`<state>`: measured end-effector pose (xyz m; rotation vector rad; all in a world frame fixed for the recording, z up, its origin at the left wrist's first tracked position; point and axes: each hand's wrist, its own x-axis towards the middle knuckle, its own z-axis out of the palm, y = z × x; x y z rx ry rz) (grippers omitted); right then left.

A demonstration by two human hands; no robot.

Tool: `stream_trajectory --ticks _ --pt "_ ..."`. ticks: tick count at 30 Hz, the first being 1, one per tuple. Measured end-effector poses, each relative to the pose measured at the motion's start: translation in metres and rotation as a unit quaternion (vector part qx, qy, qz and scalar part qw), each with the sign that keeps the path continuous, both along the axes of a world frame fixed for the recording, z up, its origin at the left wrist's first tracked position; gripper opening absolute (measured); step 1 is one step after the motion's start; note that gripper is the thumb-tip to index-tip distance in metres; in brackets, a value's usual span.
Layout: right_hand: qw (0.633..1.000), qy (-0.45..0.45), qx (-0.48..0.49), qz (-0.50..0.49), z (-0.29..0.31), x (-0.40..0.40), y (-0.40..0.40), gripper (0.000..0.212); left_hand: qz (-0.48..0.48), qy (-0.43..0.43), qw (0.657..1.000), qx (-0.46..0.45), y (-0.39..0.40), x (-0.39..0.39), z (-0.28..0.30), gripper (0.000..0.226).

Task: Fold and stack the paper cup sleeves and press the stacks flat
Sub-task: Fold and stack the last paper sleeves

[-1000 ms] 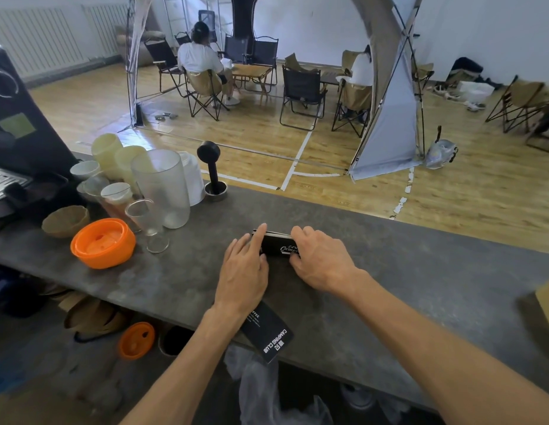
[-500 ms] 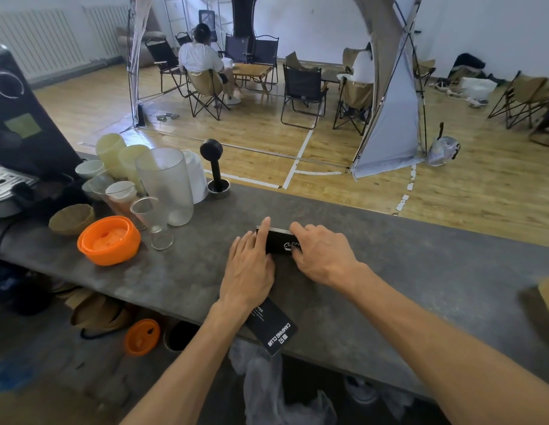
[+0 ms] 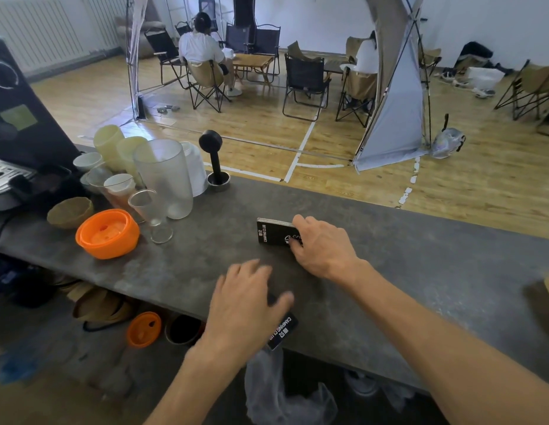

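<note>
- Stack of folded sleeves (image 3: 274, 234) on tabletop (image 3: 420, 256): right hand (image 3: 320, 245) grips it.
- Left hand (image 3: 247, 305), fingers spread, covers loose sleeve (image 3: 282, 331); align edges before adding.

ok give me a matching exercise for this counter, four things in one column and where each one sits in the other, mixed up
Things:
1. stack of black sleeves
2. single black sleeve
3. orange lid
4. black tamper

Places:
A. at the counter's far edge, beside the frosted tumbler
B. over the counter's near edge, partly under the left hand
C. left of the small clear glass
D. mid-counter, under the right hand

Pairs: 1-D, 2-B, 3-C, 4-A
</note>
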<state>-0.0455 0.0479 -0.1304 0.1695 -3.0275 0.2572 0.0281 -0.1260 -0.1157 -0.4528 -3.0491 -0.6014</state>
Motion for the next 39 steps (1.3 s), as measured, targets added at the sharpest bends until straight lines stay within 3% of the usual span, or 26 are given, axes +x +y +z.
stream_trajectory --ticks 2,4,7,10,14,17,21,26,32,34,37,39 --pt "1.0 0.001 -0.001 0.001 0.0 0.0 0.001 0.022 -0.025 -0.083 0.991 -0.102 -0.002 0.021 -0.002 0.09" --pt "1.0 0.002 -0.003 0.003 -0.001 0.0 0.0 0.023 -0.032 -0.116 0.985 -0.12 -0.004 0.034 -0.007 0.106" --pt "1.0 0.001 0.003 0.003 0.0 0.0 0.001 0.024 -0.053 -0.107 0.986 -0.117 -0.004 0.044 -0.012 0.101" --pt "1.0 -0.001 0.001 0.006 0.001 0.001 0.001 0.024 -0.075 -0.09 0.989 -0.092 -0.008 0.049 -0.003 0.077" --pt "1.0 -0.001 0.002 0.008 0.001 0.001 0.001 0.023 -0.096 0.02 0.993 0.059 -0.018 0.039 0.015 0.027" --pt "1.0 -0.003 0.0 0.012 0.002 0.001 0.001 0.022 -0.018 0.1 0.957 0.271 -0.025 0.013 0.027 0.019" --pt "1.0 -0.007 0.002 0.018 0.005 0.003 0.002 0.022 0.07 0.076 0.908 0.407 -0.025 -0.044 0.011 0.015" --pt "0.999 -0.046 0.003 0.027 0.011 0.007 0.003 0.028 0.16 0.123 0.91 0.363 -0.014 -0.078 -0.025 0.004" --pt "0.998 -0.047 -0.008 0.028 0.013 0.007 0.002 0.024 0.141 0.122 0.961 0.202 0.006 -0.091 -0.051 0.018" --pt "0.999 -0.043 -0.002 0.026 0.013 0.007 0.002 0.022 0.125 0.112 0.964 0.206 0.01 -0.088 -0.056 0.017" --pt "0.999 -0.043 0.001 0.028 0.012 0.008 0.0 0.022 0.109 0.061 0.954 0.274 0.021 -0.081 -0.053 0.059" --pt "0.998 -0.058 0.018 0.023 0.014 0.008 -0.001 0.024 0.073 0.068 0.958 0.27 0.029 -0.077 -0.052 0.068"
